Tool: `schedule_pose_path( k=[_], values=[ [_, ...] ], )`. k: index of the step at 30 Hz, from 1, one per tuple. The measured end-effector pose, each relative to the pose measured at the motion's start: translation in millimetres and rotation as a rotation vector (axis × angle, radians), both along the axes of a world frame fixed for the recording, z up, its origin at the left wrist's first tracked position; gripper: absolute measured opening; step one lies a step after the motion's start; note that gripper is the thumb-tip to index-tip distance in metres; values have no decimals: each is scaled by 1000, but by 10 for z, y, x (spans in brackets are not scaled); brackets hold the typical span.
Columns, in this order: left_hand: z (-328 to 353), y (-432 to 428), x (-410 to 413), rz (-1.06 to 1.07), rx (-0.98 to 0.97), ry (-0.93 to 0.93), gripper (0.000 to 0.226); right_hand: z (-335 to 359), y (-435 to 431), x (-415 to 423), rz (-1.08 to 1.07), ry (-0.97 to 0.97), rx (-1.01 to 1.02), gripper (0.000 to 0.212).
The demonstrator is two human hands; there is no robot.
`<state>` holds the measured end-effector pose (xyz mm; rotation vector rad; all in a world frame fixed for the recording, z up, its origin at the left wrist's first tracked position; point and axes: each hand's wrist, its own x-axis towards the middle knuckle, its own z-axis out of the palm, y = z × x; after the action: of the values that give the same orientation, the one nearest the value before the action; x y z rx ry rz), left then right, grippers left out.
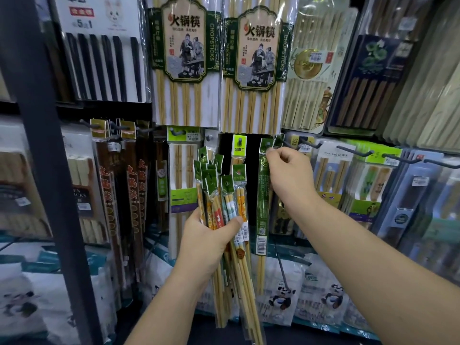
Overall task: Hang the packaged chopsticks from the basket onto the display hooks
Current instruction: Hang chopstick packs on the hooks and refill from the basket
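Packaged chopsticks (216, 195) low at centre: a fanned bundle in clear sleeves with green header cards, in front of a display wall (251, 158) crowded with hanging packs. Dark upright post (44, 145) slanting down the left side.

Top row, side by side: two tall hot-pot packs (184, 58), pale sticks behind green-and-tan labels marked CHOPSTICKS. To their left, a white card of black sticks (104, 63); to their right, darker boxed sets (368, 83). Along the bottom, white bags with panda prints (281, 295).

Left hand (209, 242) below centre, forearm rising from the bottom edge. Fingers and thumb wrapped round the middle of the bundle, thumb across the front. Header cards splayed above the hand, bare stick ends hanging below the wrist.

Right hand (288, 175) higher and to the right, thumb and fingers curled, pinching the top of a single long green pack (262, 195). Pack hanging straight down just beside the bundle, barcode near its lower end. Green header of that pack right at a display hook (268, 144); cannot tell whether threaded on.

Just left of it, a yellow-green header (239, 145) on its own peg. More hooks (311, 145) to the right, jutting forward above further packs.
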<state>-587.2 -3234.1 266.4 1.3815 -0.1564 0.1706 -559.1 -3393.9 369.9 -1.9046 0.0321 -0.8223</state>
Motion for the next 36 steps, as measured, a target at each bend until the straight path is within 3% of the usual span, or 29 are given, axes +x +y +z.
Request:
schedule_pose_path(
  k=[5,11,14,17,20,26,36],
  values=[
    [18,-2,-23,7,-9,-11,25,-49,10,72,-12,27,14,52],
    [17,-2,-35,4,-3,-27,25,-219,24,-137,-59,47,74,30],
    [21,-12,-32,-16,-4,-29,24,-313,86,-282,73,68,80,34],
    [21,-29,-37,-41,3,-38,25,-342,170,-376,220,128,-45,24],
    [24,-47,-46,-65,3,-41,26,-324,171,-382,197,92,-127,25],
    [-2,-17,-29,-46,10,-15,27,-120,71,-288,147,0,88,30],
    [2,-15,-59,-53,-17,-10,24,-21,67,-133,61,0,123,39]
  ],
)
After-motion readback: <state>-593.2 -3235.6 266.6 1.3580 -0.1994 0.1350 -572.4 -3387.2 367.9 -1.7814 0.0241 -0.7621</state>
